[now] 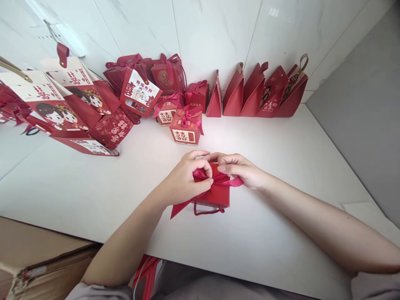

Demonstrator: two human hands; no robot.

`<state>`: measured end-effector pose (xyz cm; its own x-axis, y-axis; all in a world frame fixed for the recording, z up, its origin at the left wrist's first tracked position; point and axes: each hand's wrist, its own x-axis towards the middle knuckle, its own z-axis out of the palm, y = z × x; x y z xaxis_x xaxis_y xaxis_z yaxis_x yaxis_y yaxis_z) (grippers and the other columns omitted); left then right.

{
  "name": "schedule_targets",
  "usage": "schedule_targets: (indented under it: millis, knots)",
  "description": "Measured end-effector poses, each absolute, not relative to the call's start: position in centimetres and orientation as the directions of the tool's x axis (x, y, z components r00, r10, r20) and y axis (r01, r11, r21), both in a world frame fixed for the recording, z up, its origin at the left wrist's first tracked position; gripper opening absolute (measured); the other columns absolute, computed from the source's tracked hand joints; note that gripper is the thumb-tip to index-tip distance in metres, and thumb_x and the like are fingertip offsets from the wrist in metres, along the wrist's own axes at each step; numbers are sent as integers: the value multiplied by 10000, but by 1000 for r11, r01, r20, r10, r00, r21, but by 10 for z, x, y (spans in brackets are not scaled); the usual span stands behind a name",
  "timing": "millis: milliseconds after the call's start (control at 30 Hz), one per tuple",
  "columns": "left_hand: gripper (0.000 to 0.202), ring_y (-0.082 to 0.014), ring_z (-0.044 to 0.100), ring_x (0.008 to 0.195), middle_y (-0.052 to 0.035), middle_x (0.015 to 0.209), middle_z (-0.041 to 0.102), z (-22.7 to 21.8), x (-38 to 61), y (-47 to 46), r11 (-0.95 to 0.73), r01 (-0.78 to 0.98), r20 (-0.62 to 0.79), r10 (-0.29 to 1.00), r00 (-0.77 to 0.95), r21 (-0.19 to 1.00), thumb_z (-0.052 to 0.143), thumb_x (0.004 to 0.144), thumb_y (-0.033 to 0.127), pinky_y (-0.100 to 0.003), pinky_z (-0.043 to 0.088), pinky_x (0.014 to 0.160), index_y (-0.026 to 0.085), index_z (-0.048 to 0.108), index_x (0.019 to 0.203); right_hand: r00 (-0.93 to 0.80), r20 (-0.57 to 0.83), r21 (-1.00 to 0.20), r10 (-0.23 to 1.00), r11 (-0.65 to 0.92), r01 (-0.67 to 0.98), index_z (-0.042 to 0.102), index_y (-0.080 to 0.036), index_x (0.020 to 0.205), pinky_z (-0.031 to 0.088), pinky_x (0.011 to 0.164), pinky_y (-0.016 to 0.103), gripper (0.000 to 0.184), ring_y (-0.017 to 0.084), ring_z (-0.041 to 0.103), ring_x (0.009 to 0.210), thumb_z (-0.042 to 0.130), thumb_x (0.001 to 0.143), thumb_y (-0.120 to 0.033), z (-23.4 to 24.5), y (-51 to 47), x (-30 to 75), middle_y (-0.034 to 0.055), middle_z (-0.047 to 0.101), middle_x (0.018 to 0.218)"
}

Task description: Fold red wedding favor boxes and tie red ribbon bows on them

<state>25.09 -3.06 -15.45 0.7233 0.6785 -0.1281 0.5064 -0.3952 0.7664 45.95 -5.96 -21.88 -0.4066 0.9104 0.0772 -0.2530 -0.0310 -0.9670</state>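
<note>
A small red gift box (221, 195) stands on the white table in front of me, with a twisted dark-red cord handle (208, 213) hanging on its near side. Over its top runs a crimson ribbon (181, 208), gathered at the middle, one tail hanging to the left and a loop out to the right. My left hand (190, 177) pinches the ribbon at its centre between thumb and index finger. On the box's right, my right hand (242, 168) has its fingers curled at the far edge, thumb and fingertips pressed together by the ribbon; part of that grip is hidden.
Just beyond my hands sits a bow-tied red box (184, 135), with more ribboned boxes (167, 77) behind it. Triangular red boxes (233, 98) line the wall at right. Printed gift boxes (56, 110) stand at left. A cardboard carton (46, 254) is below the table's left edge.
</note>
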Motion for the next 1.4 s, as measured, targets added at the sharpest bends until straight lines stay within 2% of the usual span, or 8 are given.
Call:
schedule_targets:
  millis: [133, 333, 467, 600, 700, 800, 1100, 1400]
  knots:
    - [44, -240, 464, 1289, -25, 1404, 436, -151, 250, -29, -375, 496, -147, 663, 734, 783, 590, 824, 236, -418, 426, 1074, 220, 622, 849, -363, 55, -948, 930, -65, -312, 488, -157, 594, 409, 699, 278, 330, 207, 572, 1006, 670, 846, -270, -221, -60, 456, 59, 605, 1263]
    - [45, -217, 519, 1190, -26, 1324, 493, -147, 251, -27, -383, 497, -160, 646, 747, 779, 591, 835, 246, -349, 468, 967, 207, 614, 834, -371, 58, -901, 927, -111, -419, 487, -157, 597, 443, 858, 304, 315, 224, 562, 1123, 655, 852, -234, -222, -63, 454, 54, 602, 1271]
    - [154, -207, 576, 1070, -34, 1290, 527, -141, 242, -21, -354, 529, -241, 606, 758, 771, 615, 853, 347, -310, 502, 809, 221, 617, 942, -391, 102, -905, 914, -78, -418, 605, -165, 654, 405, 1026, 391, 367, 257, 560, 1158, 577, 939, -395, -223, -60, 457, 70, 615, 1249]
    - [374, -224, 523, 1200, -26, 1257, 576, -132, 222, -7, -355, 556, -214, 666, 715, 751, 635, 848, 502, -293, 487, 846, 257, 572, 1124, -354, 134, -938, 925, 4, -345, 646, -181, 679, 368, 1080, 395, 484, 265, 488, 1272, 488, 981, -524, -223, -59, 461, 74, 618, 1242]
    - [369, -203, 580, 1067, -17, 1129, 640, -128, 211, 2, -371, 645, -278, 679, 679, 668, 647, 832, 543, -271, 464, 817, 235, 637, 1033, -384, 144, -966, 912, 45, -255, 667, -172, 715, 411, 1031, 388, 486, 275, 511, 1251, 503, 971, -551, -221, -61, 462, 87, 586, 1290]
    - [322, -171, 606, 891, 3, 980, 677, -127, 209, 4, -381, 677, -408, 579, 706, 630, 645, 834, 536, -252, 441, 757, 228, 689, 914, -455, 169, -978, 874, 91, -189, 689, -168, 758, 450, 971, 388, 411, 272, 570, 1175, 563, 959, -504, -218, -62, 464, 91, 548, 1336]
    - [396, -142, 535, 703, -32, 765, 615, -131, 217, 3, -356, 556, -436, 364, 823, 751, 554, 896, 501, -253, 388, 636, 153, 669, 744, -441, 133, -987, 888, 79, -138, 650, -160, 682, 466, 934, 356, 384, 239, 591, 1127, 626, 940, -443, -213, -62, 466, 86, 571, 1319]
    - [438, -81, 329, 543, 10, 595, 435, -130, 219, 3, -211, 575, -388, 554, 737, 791, 575, 873, 494, -236, 282, 510, 148, 550, 606, -236, 152, -973, 960, 104, -204, 598, -161, 643, 478, 844, 319, 413, 190, 593, 973, 634, 930, -456, -221, -56, 463, 74, 604, 1183]
